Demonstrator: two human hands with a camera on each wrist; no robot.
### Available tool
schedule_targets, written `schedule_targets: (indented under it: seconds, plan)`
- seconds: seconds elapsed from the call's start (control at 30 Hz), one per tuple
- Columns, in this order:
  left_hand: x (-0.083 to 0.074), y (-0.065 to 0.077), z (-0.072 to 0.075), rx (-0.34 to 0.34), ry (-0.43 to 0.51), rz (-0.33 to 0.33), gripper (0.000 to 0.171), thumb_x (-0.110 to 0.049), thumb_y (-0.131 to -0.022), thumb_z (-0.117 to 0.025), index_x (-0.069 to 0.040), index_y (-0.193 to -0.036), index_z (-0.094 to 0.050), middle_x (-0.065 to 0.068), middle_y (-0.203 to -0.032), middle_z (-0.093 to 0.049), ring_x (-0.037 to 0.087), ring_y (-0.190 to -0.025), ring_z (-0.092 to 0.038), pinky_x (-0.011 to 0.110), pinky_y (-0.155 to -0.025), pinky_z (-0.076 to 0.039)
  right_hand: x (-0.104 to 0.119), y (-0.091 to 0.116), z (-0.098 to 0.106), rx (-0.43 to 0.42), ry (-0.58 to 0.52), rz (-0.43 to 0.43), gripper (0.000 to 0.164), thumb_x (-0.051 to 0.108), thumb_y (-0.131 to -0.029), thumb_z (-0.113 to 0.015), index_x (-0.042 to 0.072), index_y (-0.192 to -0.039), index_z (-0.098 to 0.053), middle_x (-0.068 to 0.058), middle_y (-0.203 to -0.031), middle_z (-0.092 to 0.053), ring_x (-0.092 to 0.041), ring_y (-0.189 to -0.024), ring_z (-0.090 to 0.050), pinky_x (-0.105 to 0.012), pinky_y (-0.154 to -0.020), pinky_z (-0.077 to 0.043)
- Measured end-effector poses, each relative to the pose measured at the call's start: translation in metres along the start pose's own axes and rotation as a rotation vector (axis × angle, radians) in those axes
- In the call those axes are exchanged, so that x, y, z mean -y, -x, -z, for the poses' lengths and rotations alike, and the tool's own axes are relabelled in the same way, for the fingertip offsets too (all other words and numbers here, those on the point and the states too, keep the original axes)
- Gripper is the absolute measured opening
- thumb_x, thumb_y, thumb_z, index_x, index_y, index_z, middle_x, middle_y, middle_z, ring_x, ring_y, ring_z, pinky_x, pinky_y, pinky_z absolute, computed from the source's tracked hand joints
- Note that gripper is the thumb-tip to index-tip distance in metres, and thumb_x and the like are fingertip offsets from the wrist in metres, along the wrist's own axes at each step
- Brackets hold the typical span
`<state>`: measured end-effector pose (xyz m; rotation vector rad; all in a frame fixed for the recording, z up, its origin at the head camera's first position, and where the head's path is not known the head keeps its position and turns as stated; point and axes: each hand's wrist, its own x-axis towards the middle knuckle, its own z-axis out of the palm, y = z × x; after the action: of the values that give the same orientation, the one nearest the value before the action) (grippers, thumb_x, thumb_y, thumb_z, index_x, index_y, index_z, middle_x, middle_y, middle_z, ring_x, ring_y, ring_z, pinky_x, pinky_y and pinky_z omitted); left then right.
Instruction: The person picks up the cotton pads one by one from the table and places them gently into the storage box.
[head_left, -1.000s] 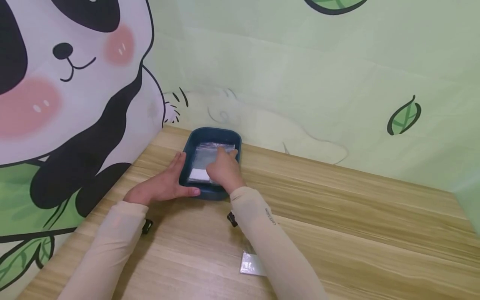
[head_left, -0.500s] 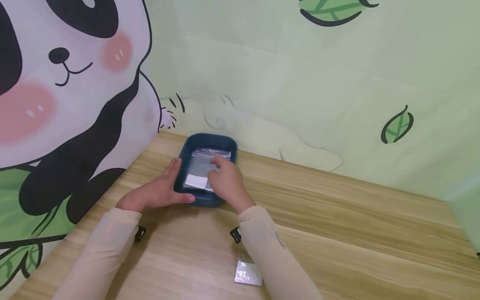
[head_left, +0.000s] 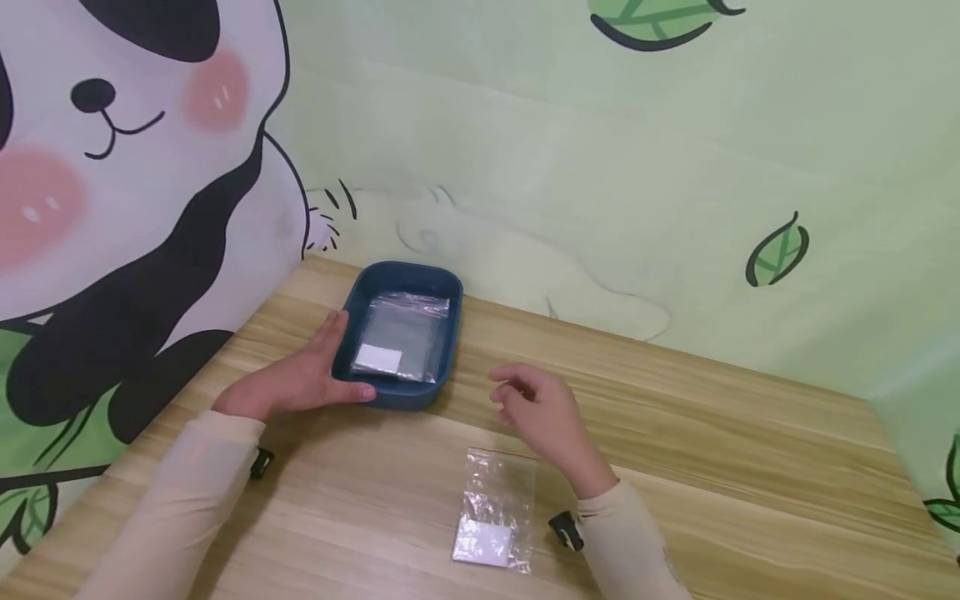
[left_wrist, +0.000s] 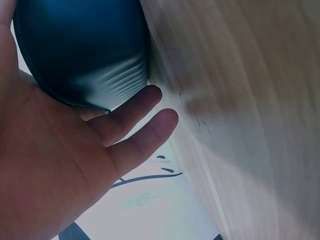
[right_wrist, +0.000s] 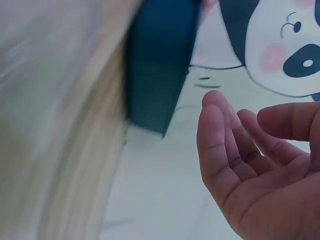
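Note:
A dark blue tray (head_left: 403, 400) stands at the table's left back. In it lies a clear zip bag (head_left: 405, 337) with a white piece at its lower left. My left hand (head_left: 292, 379) touches the tray's near left corner, thumb along the near side and fingers along the left wall. Seen from the left wrist, two fingers extend fairly straight beside the tray. My right hand (head_left: 543, 412) hovers right of the tray, fingers loosely bent and holding nothing. Below it, another clear zip bag (head_left: 495, 508) with a white piece lies flat on the table.
The wood-grain table (head_left: 675, 433) meets a pale green wall sheet (head_left: 562, 167) at the back. A printed panda (head_left: 150, 158) covers the left wall. Black buckles (head_left: 566, 531) hang at both wrists.
My right hand has come out of the tray and moved right, towards me, uncovering the bag on the table. My left hand stays at the tray's corner.

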<state>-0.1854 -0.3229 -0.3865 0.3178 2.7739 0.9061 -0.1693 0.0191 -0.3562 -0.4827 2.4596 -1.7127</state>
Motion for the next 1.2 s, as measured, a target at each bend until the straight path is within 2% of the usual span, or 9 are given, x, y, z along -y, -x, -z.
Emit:
schedule_targets:
  seconds: [0.13, 0.27, 0.47, 0.63, 0.73, 0.83, 0.9, 1.0, 1.2]
  plan:
    - [0.001, 0.0, 0.003, 0.009, 0.006, 0.002, 0.13, -0.062, -0.083, -0.075, 0.001, -0.158, 0.012, 0.027, -0.164, 0.013, 0.048, -0.149, -0.003, 0.062, -0.116, -0.016, -0.018, 0.017, 0.018, 0.015, -0.021, -0.069, 0.024, -0.007, -0.095, -0.054, -0.007, -0.114, -0.068, -0.016, -0.087, -0.067, -0.027, -0.071, -0.065, -0.04, -0.066, -0.059]
    - [0.001, 0.0, 0.004, 0.007, 0.011, -0.002, 0.129, -0.059, -0.084, -0.076, 0.003, -0.158, 0.011, 0.029, -0.163, 0.013, 0.049, -0.149, -0.003, 0.062, -0.116, -0.015, -0.033, 0.028, 0.03, 0.078, -0.08, -0.132, 0.026, -0.007, -0.097, -0.052, -0.014, -0.119, -0.063, -0.019, -0.088, -0.066, -0.022, -0.068, -0.064, -0.035, -0.064, -0.058]
    - [0.001, 0.001, 0.002, 0.006, 0.011, 0.0, 0.128, -0.058, -0.085, -0.075, 0.003, -0.158, 0.011, 0.029, -0.163, 0.013, 0.049, -0.149, -0.003, 0.062, -0.116, -0.015, -0.055, 0.039, 0.039, 0.158, -0.182, -0.224, 0.029, -0.006, -0.096, -0.054, -0.014, -0.123, -0.061, -0.023, -0.094, -0.067, -0.023, -0.071, -0.066, -0.033, -0.065, -0.059]
    - [0.0, 0.001, 0.002, 0.009, 0.009, -0.003, 0.128, -0.059, -0.085, -0.075, 0.002, -0.158, 0.012, 0.029, -0.163, 0.013, 0.05, -0.148, -0.005, 0.062, -0.115, -0.016, -0.067, 0.046, 0.044, 0.163, -0.237, -0.287, 0.031, -0.004, -0.096, -0.056, -0.013, -0.125, -0.06, -0.021, -0.093, -0.067, -0.021, -0.07, -0.064, -0.032, -0.063, -0.058]
    - [-0.001, -0.001, 0.002, 0.009, 0.007, -0.009, 0.128, -0.058, -0.085, -0.075, 0.002, -0.158, 0.012, 0.029, -0.163, 0.013, 0.05, -0.148, -0.005, 0.062, -0.115, -0.016, -0.071, 0.049, 0.042, 0.158, -0.117, -0.28, 0.028, -0.002, -0.095, -0.059, -0.009, -0.122, -0.063, -0.013, -0.078, -0.064, -0.017, -0.059, -0.059, -0.026, -0.05, -0.052]
    - [-0.002, -0.002, 0.002, 0.012, 0.006, -0.01, 0.128, -0.058, -0.085, -0.075, 0.001, -0.158, 0.013, 0.028, -0.163, 0.013, 0.049, -0.149, -0.003, 0.062, -0.116, -0.016, -0.073, 0.051, 0.039, 0.18, 0.064, -0.224, 0.025, 0.003, -0.095, -0.065, -0.002, -0.119, -0.067, -0.005, -0.066, -0.058, -0.013, -0.049, -0.05, -0.024, -0.042, -0.042]
    - [-0.002, -0.003, 0.002, 0.014, 0.007, -0.007, 0.129, -0.058, -0.085, -0.075, 0.0, -0.158, 0.013, 0.027, -0.164, 0.014, 0.048, -0.149, -0.003, 0.062, -0.116, -0.015, -0.072, 0.052, 0.036, 0.192, 0.179, -0.167, 0.025, 0.007, -0.092, -0.071, 0.002, -0.116, -0.068, -0.001, -0.065, -0.055, -0.011, -0.05, -0.047, -0.024, -0.045, -0.04]
    - [-0.002, -0.003, 0.002, 0.016, 0.01, 0.0, 0.13, -0.058, -0.084, -0.076, 0.0, -0.158, 0.014, 0.027, -0.164, 0.014, 0.049, -0.149, -0.003, 0.063, -0.115, -0.015, -0.069, 0.053, 0.032, 0.208, 0.296, -0.1, 0.027, 0.011, -0.087, -0.078, 0.005, -0.111, -0.068, 0.003, -0.066, -0.054, -0.008, -0.054, -0.046, -0.025, -0.05, -0.04]
    - [0.0, -0.002, 0.0, 0.013, 0.01, -0.001, 0.128, -0.056, -0.085, -0.076, 0.002, -0.158, 0.013, 0.029, -0.163, 0.014, 0.049, -0.149, -0.002, 0.063, -0.115, -0.015, -0.066, 0.056, 0.024, 0.232, 0.439, -0.049, 0.028, 0.013, -0.084, -0.081, 0.008, -0.107, -0.065, 0.004, -0.065, -0.05, -0.009, -0.056, -0.046, -0.028, -0.051, -0.04]
